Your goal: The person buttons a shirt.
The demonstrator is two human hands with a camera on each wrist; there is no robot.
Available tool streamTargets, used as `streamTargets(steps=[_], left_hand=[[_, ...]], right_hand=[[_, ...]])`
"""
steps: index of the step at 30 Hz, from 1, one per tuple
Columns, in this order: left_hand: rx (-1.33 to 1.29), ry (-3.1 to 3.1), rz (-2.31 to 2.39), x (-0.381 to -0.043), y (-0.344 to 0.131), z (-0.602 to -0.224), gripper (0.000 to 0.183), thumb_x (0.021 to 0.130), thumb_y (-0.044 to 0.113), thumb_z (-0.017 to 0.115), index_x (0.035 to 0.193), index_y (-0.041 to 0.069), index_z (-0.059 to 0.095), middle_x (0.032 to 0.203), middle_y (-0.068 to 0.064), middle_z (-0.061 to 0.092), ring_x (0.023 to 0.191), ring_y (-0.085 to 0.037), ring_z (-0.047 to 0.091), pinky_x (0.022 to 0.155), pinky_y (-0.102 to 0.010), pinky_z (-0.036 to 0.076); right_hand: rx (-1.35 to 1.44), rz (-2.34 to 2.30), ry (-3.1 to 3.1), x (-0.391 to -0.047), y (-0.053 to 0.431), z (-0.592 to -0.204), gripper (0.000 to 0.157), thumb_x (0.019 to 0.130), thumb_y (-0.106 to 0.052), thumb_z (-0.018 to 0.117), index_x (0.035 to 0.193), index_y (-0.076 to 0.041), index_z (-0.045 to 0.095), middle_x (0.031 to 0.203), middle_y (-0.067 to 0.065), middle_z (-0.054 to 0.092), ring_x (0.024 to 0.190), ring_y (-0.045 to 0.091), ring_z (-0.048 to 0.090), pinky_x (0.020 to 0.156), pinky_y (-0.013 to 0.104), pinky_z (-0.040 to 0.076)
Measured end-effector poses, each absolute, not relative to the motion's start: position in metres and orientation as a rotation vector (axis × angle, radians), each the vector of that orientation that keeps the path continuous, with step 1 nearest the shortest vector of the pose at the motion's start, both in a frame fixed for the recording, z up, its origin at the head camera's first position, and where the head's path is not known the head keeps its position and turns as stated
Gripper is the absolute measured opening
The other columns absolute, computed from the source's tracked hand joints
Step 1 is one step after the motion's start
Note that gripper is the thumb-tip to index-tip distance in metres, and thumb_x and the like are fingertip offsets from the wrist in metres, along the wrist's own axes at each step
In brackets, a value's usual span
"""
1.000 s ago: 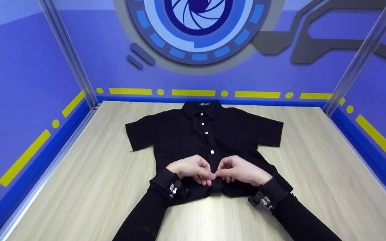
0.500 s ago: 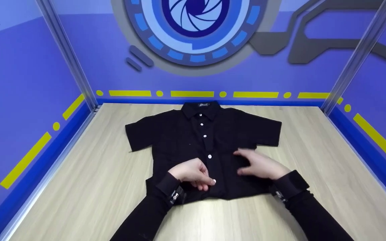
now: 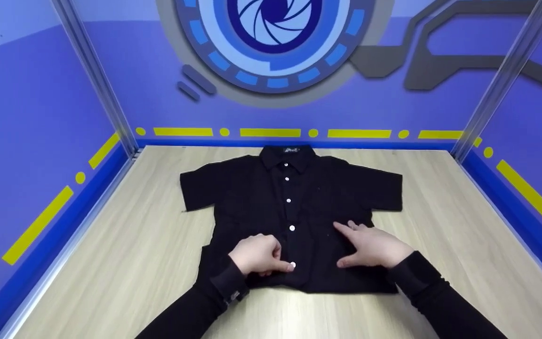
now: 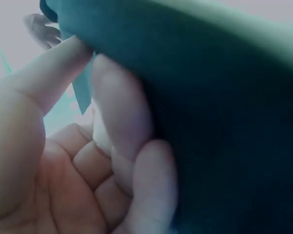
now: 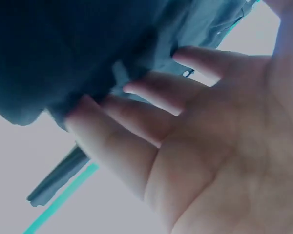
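A black short-sleeved shirt (image 3: pixel 252 202) lies front up on the table, its collar (image 3: pixel 286 157) at the far end and several white buttons down the middle. My left hand (image 3: pixel 257 254) pinches the front placket beside the lowest visible button (image 3: pixel 293 265). In the left wrist view, the thumb (image 4: pixel 53 73) and index finger meet at the edge of the dark cloth (image 4: pixel 210 122). On the right half of the shirt lies my right hand (image 3: pixel 377 249), fingers spread and fairly straight. Its fingertips (image 5: pixel 85 109) touch the cloth in the right wrist view.
Pale wood tabletop (image 3: pixel 111 245) surrounds the shirt. A blue back wall (image 3: pixel 167 108) rises right behind the collar, with side walls at left and right. Metal posts (image 3: pixel 94 80) stand in the corners.
My right hand has left the placket, moved right and spread over the shirt front. My left hand keeps its pinch, shifted slightly left and nearer. The shirt has slid a little toward me, its hem spread wider.
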State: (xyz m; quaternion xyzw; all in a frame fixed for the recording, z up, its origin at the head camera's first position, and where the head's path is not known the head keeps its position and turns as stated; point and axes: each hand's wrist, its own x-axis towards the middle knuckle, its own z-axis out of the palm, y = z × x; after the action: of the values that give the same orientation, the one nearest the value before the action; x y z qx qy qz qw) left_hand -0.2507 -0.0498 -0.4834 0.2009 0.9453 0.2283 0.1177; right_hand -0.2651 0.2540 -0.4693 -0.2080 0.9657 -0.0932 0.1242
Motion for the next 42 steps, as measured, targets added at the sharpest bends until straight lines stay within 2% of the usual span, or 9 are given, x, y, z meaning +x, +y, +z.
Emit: streamTargets(steps=[5, 8, 12, 16, 20, 25, 33, 38, 42], left_hand=[[0.637, 2.882, 0.639, -0.260, -0.058, -0.480, 0.038, 0.071, 0.057, 0.077, 0.061, 0.023, 0.062, 0.052, 0.011, 0.060, 0.049, -0.009, 0.058, 0.052, -0.029, 0.045], [0.668, 3.106, 0.543, -0.272, -0.071, -0.480, 0.033, 0.069, 0.050, 0.081, 0.071, 0.021, 0.064, 0.070, 0.006, 0.061, 0.068, -0.019, 0.060, 0.054, -0.036, 0.047], [0.598, 3.137, 0.477, -0.283, -0.098, -0.478, 0.059, 0.063, 0.045, 0.086, 0.108, 0.012, 0.067, 0.116, -0.014, 0.062, 0.110, -0.042, 0.055, 0.087, -0.053, 0.050], [0.493, 2.925, 0.488, -0.286, -0.120, -0.480, 0.094, 0.064, 0.054, 0.084, 0.141, 0.014, 0.049, 0.152, -0.023, 0.035, 0.138, -0.054, 0.025, 0.113, -0.057, 0.027], [0.468, 2.854, 0.471, -0.282, -0.124, -0.484, 0.106, 0.064, 0.065, 0.079, 0.149, 0.017, 0.037, 0.157, -0.021, 0.022, 0.139, -0.059, 0.012, 0.114, -0.061, 0.023], [0.478, 2.821, 0.393, -0.276, -0.119, -0.479, 0.109, 0.067, 0.069, 0.074, 0.151, 0.014, 0.032, 0.158, -0.024, 0.018, 0.137, -0.062, 0.011, 0.113, -0.063, 0.023], [0.604, 2.805, 0.409, -0.299, -0.131, -0.455, 0.070, 0.082, 0.050, 0.071, 0.137, 0.010, 0.054, 0.143, -0.018, 0.049, 0.135, -0.037, 0.042, 0.113, -0.048, 0.032], [0.481, 2.794, 0.373, -0.319, -0.152, -0.464, 0.096, 0.075, 0.055, 0.077, 0.151, 0.015, 0.034, 0.158, -0.020, 0.022, 0.142, -0.054, 0.013, 0.114, -0.065, 0.014], [0.359, 2.770, 0.309, -0.326, -0.168, -0.474, 0.116, 0.065, 0.071, 0.073, 0.155, 0.021, 0.020, 0.163, -0.012, 0.007, 0.140, -0.060, 0.002, 0.112, -0.069, 0.012]], right_hand=[[-0.651, -0.225, 2.883, -0.272, 0.251, -0.467, 0.100, 0.070, -0.067, 0.072, 0.149, -0.016, 0.038, 0.142, 0.024, 0.047, 0.129, 0.043, 0.047, 0.098, 0.057, 0.044], [-0.744, -0.304, 2.921, -0.284, 0.254, -0.471, 0.095, 0.071, -0.067, 0.072, 0.146, -0.017, 0.042, 0.143, 0.019, 0.047, 0.130, 0.041, 0.044, 0.102, 0.056, 0.041], [-0.746, -0.434, 2.820, -0.295, 0.262, -0.480, 0.101, 0.070, -0.065, 0.074, 0.150, -0.018, 0.036, 0.156, 0.021, 0.027, 0.143, 0.045, 0.020, 0.112, 0.061, 0.026], [-0.657, -0.460, 2.708, -0.298, 0.272, -0.488, 0.112, 0.066, -0.069, 0.074, 0.154, -0.018, 0.025, 0.160, 0.021, 0.010, 0.145, 0.049, 0.002, 0.112, 0.067, 0.016], [-0.640, -0.425, 2.698, -0.297, 0.278, -0.491, 0.116, 0.063, -0.072, 0.073, 0.155, -0.021, 0.022, 0.161, 0.018, 0.008, 0.145, 0.048, 0.000, 0.110, 0.070, 0.014], [-0.621, -0.373, 2.690, -0.295, 0.278, -0.487, 0.118, 0.061, -0.075, 0.073, 0.155, -0.025, 0.021, 0.162, 0.014, 0.007, 0.146, 0.047, -0.001, 0.109, 0.072, 0.014], [-0.728, -0.267, 2.869, -0.292, 0.244, -0.467, 0.099, 0.064, -0.080, 0.066, 0.142, -0.022, 0.048, 0.153, 0.011, 0.037, 0.142, 0.043, 0.027, 0.110, 0.070, 0.018], [-0.840, -0.304, 2.763, -0.279, 0.209, -0.470, 0.111, 0.060, -0.083, 0.065, 0.152, -0.035, 0.025, 0.162, 0.007, 0.016, 0.147, 0.041, 0.011, 0.108, 0.073, 0.016], [-0.834, -0.228, 2.641, -0.268, 0.196, -0.479, 0.125, 0.053, -0.083, 0.068, 0.154, -0.038, 0.010, 0.163, 0.009, 0.000, 0.147, 0.043, -0.003, 0.103, 0.079, 0.014]])
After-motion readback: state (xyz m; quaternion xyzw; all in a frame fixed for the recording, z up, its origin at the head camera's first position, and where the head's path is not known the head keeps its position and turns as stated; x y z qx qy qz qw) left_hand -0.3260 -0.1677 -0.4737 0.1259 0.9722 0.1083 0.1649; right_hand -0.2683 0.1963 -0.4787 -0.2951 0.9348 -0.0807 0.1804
